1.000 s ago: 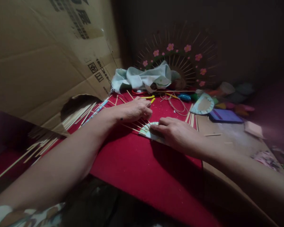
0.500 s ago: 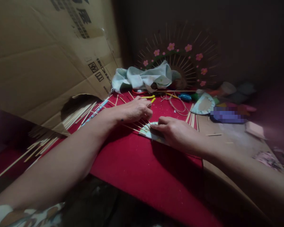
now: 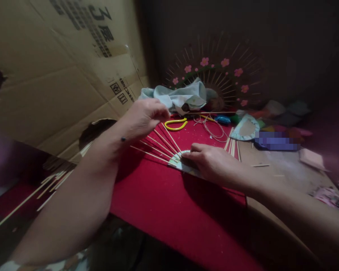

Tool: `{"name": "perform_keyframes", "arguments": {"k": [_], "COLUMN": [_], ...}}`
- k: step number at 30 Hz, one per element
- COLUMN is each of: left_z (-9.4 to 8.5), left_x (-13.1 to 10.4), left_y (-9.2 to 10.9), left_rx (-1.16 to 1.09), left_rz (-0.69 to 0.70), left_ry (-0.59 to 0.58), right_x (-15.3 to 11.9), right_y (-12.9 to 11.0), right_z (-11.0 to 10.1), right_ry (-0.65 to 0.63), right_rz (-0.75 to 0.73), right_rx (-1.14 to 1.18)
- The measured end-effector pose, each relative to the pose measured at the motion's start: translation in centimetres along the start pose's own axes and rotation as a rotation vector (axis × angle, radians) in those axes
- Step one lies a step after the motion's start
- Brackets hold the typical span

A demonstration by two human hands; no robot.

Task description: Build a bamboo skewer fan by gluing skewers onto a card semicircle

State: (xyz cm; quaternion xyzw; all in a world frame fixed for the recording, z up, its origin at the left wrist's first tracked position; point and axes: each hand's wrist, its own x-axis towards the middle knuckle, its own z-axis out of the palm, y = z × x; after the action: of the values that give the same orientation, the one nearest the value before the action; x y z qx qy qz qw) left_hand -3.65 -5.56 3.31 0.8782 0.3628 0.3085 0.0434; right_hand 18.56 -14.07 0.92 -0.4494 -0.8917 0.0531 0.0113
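Note:
A small half-round piece [image 3: 176, 161] with a pale green-and-white pattern lies on the red table top. Several thin wooden sticks [image 3: 158, 151] fan out from it towards the left and back. My right hand [image 3: 211, 162] is closed over the piece's right part, its index finger pressing near the inner stick ends. Above the outer ends of the sticks is my left hand [image 3: 147, 116], fingers curled inward. Whether it pinches anything is hidden. Yellow-handled scissors or pliers [image 3: 175, 125] lie just right of it; their working end cannot be made out.
A cardboard box [image 3: 59, 75] with a hole stands at the left, loose sticks [image 3: 55, 182] near it. Behind are a pale cloth [image 3: 172, 96] and a large stick fan with pink flowers [image 3: 225, 62]. To the right lie a string loop [image 3: 211, 128], another half-round piece [image 3: 237, 131] and more sticks.
My left hand has lifted and moved left and back from the sticks, uncovering them and the yellow handle. My right hand stays on the half-round piece. The view has shifted slightly.

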Motion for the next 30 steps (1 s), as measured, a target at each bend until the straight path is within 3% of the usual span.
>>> {"name": "perform_keyframes", "arguments": {"k": [5,9,11,14,18,20,25,30], "left_z": [-0.5,-0.4,-0.3,0.2,2.2,3.5,5.6,5.7], "left_x": [-1.0,-1.1,-1.0,-0.8,-0.7,-0.7,-0.8,-0.8], "left_y": [-0.3,-1.6,-2.1,-2.0,-0.7,-0.1,0.8,1.3], "left_rx": [0.037,0.073,0.078,0.031,-0.035,-0.047,-0.054,-0.055], "left_rz": [-0.275,-0.394,-0.383,-0.269,-0.082,-0.017,0.083,0.033], "left_ry": [0.327,0.397,0.330,0.114,-0.213,-0.308,-0.370,-0.377], "right_x": [0.1,0.2,0.2,0.2,0.1,0.1,0.1,0.2], "right_y": [-0.1,-0.1,-0.1,-0.2,-0.3,-0.4,-0.5,-0.6], "right_z": [0.0,0.1,0.1,0.0,-0.1,-0.2,-0.3,-0.2], "right_ry": [0.001,0.005,0.009,0.012,0.019,0.012,0.006,0.013], "right_rz": [0.004,0.003,-0.001,0.001,0.008,0.013,0.015,0.031], "right_rx": [0.015,0.024,0.020,0.013,0.002,-0.011,-0.024,-0.024]}}
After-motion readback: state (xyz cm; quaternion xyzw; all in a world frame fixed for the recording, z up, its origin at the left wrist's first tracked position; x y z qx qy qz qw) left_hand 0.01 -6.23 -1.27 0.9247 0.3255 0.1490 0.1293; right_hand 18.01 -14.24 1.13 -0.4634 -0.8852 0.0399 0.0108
